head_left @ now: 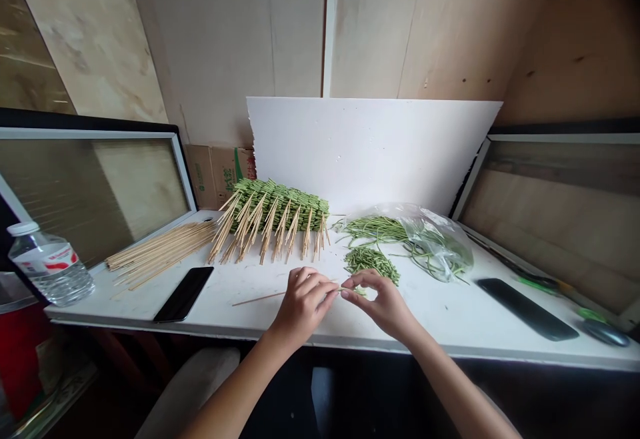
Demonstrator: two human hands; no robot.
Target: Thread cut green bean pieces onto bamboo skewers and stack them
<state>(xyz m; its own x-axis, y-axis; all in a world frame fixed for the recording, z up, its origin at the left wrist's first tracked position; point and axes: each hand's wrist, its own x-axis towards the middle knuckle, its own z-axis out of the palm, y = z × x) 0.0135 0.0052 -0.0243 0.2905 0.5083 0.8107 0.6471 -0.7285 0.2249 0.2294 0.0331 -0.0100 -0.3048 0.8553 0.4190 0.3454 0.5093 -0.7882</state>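
Note:
My left hand (306, 302) is closed around a thin bamboo skewer (257, 299), whose bare end sticks out to the left. Fingertips of my right hand (377, 300) pinch a short piece of green bean (343, 288) at the skewer's other end. The two hands almost meet above the table's front part. Just behind my right hand lies a heap of cut green bean pieces (373, 263). Farther back on the left, many finished skewers of green beans (283, 202) are stacked, their bare sticks pointing toward me.
Loose bamboo skewers (165, 249) lie left, behind a black phone (184, 293) and near a water bottle (50, 265). Long uncut beans (380, 229) spill from a clear plastic bag (445, 239). A dark flat object (527, 309) and a computer mouse (605, 331) are on the right.

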